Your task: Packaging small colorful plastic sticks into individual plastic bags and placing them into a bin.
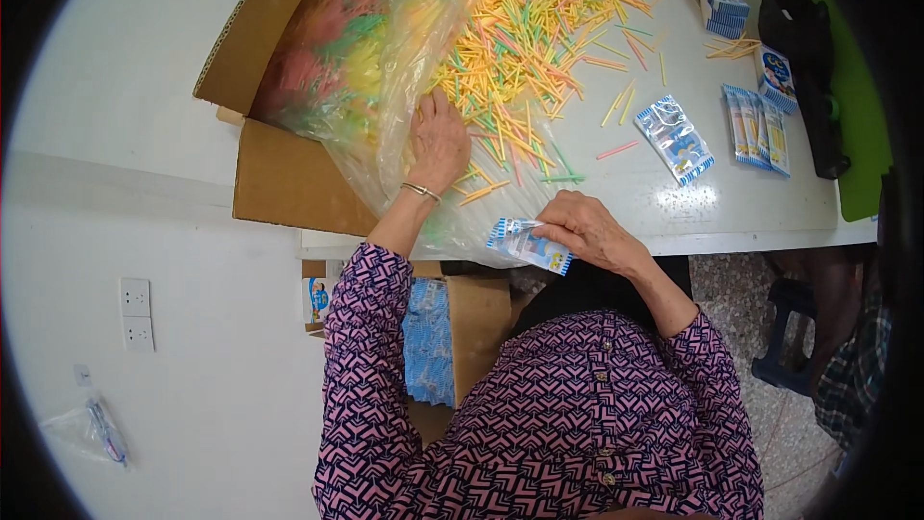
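A heap of thin yellow, orange, pink and green sticks [525,34] spills from a clear plastic bag [404,67] onto the table. At the heap's near left edge, my left hand [440,143] reaches in with bent fingers against the sticks and the plastic. Its fingertips are partly hidden, so whatever they pinch cannot be made out. Close to the table's front edge, my right hand [592,231] grips a small blue-and-white packet [529,246] between thumb and fingers. Another such packet [674,140] lies flat on the table to the right of the heap.
The bag sits in an open cardboard box [298,173] at the left. Several filled packets [756,130], small boxes [720,2] and a black item [799,39] are at the right. Below the table stands a carton of blue packets [428,337]; a dark stool [784,337] is at right.
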`<act>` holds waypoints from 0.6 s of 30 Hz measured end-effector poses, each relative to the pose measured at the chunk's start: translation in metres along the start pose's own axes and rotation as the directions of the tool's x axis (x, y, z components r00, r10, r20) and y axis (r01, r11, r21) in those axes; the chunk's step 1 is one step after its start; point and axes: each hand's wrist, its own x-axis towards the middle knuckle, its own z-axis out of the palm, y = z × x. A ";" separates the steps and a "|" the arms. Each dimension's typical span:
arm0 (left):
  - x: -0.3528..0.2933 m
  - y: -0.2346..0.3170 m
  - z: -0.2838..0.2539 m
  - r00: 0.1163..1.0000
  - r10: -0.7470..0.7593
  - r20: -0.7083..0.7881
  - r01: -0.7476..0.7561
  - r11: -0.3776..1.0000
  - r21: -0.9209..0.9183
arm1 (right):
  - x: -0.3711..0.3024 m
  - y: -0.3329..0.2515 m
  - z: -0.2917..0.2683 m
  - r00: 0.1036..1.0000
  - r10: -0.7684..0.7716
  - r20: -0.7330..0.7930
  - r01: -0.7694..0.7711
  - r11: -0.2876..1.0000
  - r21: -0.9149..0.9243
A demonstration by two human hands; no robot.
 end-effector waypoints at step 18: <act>-0.013 -0.006 0.006 0.989 -0.112 -0.100 0.098 0.986 -0.137 | -0.003 0.004 0.001 1.000 0.023 -0.010 -0.023 0.999 0.042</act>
